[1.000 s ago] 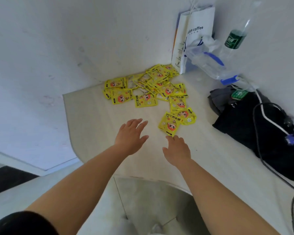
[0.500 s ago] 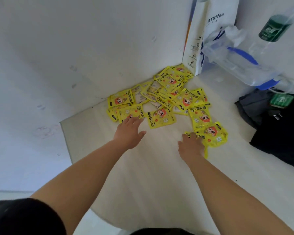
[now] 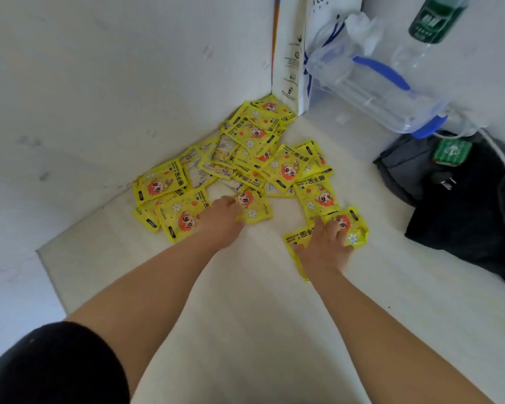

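Several yellow sachets [image 3: 283,167] with a cartoon face lie in a loose heap in the corner of a white table [image 3: 245,316]. My left hand [image 3: 220,221] reaches to the heap's near edge and its curled fingers pinch the left edge of one yellow sachet [image 3: 255,209]. To the right, my right hand [image 3: 325,249] lies palm down with spread fingers, pressing on two overlapping sachets: one [image 3: 296,239] under the palm and one [image 3: 353,228] under the fingertips.
A white paper bag [image 3: 292,53] stands in the corner behind the heap. A clear plastic jug with blue trim [image 3: 370,86] and a green-labelled bottle [image 3: 432,21] sit at the back right. A black bag [image 3: 464,205] with a cable lies at the right.
Both hands have moved forward from above the bare table to the sachets. The left hand went from flat and open to pinching a sachet; the right hand now presses on two.
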